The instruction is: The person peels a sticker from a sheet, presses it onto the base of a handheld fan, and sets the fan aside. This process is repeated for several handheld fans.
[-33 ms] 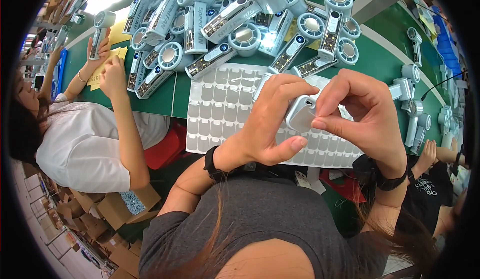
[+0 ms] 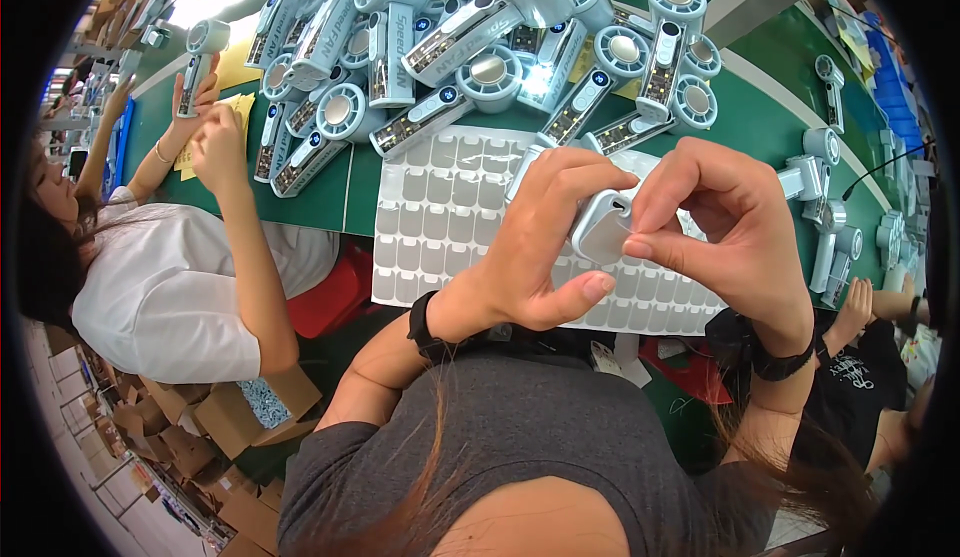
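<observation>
The grip of the left hand (image 2: 530, 232) was clamped around a pale plastic piece (image 2: 604, 232) above the green surface (image 2: 750, 122), seemingly steadying it for the right hand (image 2: 735, 227), fingertips pinched together at its three-o'clock edge. A sticker sheet (image 2: 410, 217) lay beneath, likely for easy reach; fans (image 2: 460, 42) crowded eleven o'clock.

White-rimmed piece (image 2: 603, 235), smooth pale-grey face, rounded corners, tilted, held above grey-patched sheet (image 2: 410, 221)

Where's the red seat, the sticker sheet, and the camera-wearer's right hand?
Red seat (image 2: 340, 295): head view, its visible middle.
Sticker sheet (image 2: 438, 223): head view, its left part.
Right hand (image 2: 745, 235): head view, its middle.
</observation>
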### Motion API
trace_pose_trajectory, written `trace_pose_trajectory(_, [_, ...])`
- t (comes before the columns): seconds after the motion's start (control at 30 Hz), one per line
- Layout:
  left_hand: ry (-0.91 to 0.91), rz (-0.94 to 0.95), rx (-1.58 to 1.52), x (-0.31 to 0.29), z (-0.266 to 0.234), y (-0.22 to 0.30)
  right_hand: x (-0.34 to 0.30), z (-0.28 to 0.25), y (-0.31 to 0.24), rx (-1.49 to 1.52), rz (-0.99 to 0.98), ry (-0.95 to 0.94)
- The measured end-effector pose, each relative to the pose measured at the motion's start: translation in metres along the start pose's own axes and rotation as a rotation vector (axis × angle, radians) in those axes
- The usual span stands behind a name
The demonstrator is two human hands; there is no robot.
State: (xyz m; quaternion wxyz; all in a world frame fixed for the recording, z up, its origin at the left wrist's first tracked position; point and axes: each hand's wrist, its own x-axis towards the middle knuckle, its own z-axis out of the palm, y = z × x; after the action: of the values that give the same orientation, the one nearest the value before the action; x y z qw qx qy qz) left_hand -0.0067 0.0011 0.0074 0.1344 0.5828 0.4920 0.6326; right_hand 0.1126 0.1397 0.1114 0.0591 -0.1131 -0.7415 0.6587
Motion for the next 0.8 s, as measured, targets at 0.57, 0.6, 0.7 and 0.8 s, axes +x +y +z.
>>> trace_pose_trajectory(0.57, [0.027, -0.029, 0.016, -0.004, 0.004, 0.000, -0.007, 0.013, -0.017, -0.442, 0.061, 0.102])
trace_pose_trajectory(0.6, [0.032, -0.040, 0.001, -0.005, 0.004, 0.001, -0.006, 0.011, -0.015, -0.433, 0.111, 0.114])
trace_pose_trajectory(0.7, [0.053, -0.129, -0.077, -0.003, 0.010, 0.006, 0.000, -0.006, -0.004, -0.414, 0.216, 0.165])
trace_pose_trajectory(0.8, [0.055, -0.156, -0.093, -0.004, 0.013, 0.007, 0.008, -0.015, 0.014, 0.053, 0.488, -0.071])
